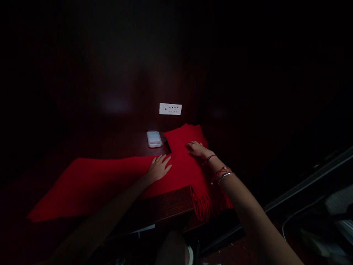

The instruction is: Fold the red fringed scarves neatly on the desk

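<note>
A red scarf (110, 180) with a fringed end lies spread across a dark wooden desk (168, 202). Its long part runs to the left, and another part reaches toward the back wall on the right. The fringe hangs over the desk's front edge. My left hand (159, 168) rests on the scarf near its upper edge, fingers spread. Farther right, my right hand (197, 148) lies on the back part of the cloth with its fingers stretched out and slightly bent. Neither hand grips anything that I can see.
A phone (154, 139) lies on the desk behind the scarf, its screen lit and blurred. A white socket panel (170, 109) is set in the dark back wall. At lower right are a metal rail (303, 184), a pale cable (292, 217) and dim items. Much of the surroundings is too dark to make out.
</note>
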Available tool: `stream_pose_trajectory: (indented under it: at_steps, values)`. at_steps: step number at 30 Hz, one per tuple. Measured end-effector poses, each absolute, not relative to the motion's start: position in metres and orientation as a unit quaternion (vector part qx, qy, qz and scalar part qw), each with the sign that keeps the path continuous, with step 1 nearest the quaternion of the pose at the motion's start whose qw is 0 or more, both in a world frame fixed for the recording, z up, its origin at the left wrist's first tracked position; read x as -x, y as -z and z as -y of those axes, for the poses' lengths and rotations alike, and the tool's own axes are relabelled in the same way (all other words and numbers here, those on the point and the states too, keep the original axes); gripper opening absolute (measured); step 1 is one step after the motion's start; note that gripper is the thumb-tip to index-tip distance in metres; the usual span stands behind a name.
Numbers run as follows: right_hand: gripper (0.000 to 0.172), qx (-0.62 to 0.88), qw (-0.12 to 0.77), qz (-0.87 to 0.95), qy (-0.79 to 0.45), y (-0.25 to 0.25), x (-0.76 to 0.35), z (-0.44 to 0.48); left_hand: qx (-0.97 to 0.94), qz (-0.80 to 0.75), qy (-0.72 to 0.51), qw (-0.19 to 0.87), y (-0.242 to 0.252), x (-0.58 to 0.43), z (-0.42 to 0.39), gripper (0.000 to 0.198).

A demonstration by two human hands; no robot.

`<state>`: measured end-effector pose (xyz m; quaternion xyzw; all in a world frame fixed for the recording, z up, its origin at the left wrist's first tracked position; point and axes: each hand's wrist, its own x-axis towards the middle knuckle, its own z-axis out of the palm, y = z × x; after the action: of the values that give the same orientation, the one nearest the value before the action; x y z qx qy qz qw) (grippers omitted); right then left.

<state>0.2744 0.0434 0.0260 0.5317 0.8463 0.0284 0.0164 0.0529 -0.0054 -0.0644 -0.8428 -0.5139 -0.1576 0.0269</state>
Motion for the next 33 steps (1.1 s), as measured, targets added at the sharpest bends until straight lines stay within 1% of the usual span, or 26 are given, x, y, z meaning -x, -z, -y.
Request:
stream_pose_trajectory:
  at_steps: [4, 8, 11, 14, 16, 19, 23, 26, 28, 30, 33]
  values:
    - [0.025, -0.506, 0.029, -0.862, -0.021, -0.032, -0.286, -0.063, 0.826, 0.535, 0.168, 0.045, 0.063, -0.050, 0.002, 0.044]
    - [0.023, -0.480, 0.024, -0.877, -0.022, -0.036, -0.290, -0.067, 0.800, 0.571, 0.178, 0.053, 0.054, -0.038, -0.010, 0.040]
    - [0.024, -0.457, 0.032, -0.889, -0.013, -0.036, -0.291, -0.066, 0.806, 0.572, 0.151, 0.005, 0.044, -0.023, -0.022, 0.038]
    - [0.021, -0.449, 0.033, -0.893, -0.010, -0.038, -0.291, -0.064, 0.841, 0.520, 0.139, -0.054, 0.034, -0.011, -0.030, 0.026]
    - [0.021, -0.451, 0.028, -0.892, -0.010, -0.044, -0.293, -0.062, 0.865, 0.473, 0.151, -0.071, 0.028, -0.006, -0.032, 0.018]
    - [0.023, -0.507, 0.017, -0.862, -0.019, -0.052, -0.299, -0.060, 0.878, 0.439, 0.176, -0.074, 0.023, -0.004, -0.032, 0.012]
    - [0.028, -0.607, 0.009, -0.793, -0.054, -0.057, -0.314, -0.055, 0.873, 0.442, 0.193, -0.076, 0.023, -0.005, -0.031, 0.011]
    - [0.026, -0.639, -0.004, -0.765, -0.082, -0.055, -0.319, -0.049, 0.871, 0.442, 0.196, -0.084, 0.026, -0.007, -0.031, 0.010]
    - [0.026, -0.621, -0.010, -0.779, -0.086, -0.053, -0.314, -0.044, 0.870, 0.437, 0.210, -0.093, 0.029, -0.009, -0.032, 0.010]
    - [0.027, -0.569, -0.014, -0.820, -0.066, -0.049, -0.304, -0.041, 0.868, 0.429, 0.225, -0.105, 0.031, -0.010, -0.033, 0.011]
    - [0.035, -0.477, -0.011, -0.879, -0.018, -0.040, -0.285, -0.042, 0.868, 0.426, 0.227, -0.113, 0.032, -0.012, -0.033, 0.013]
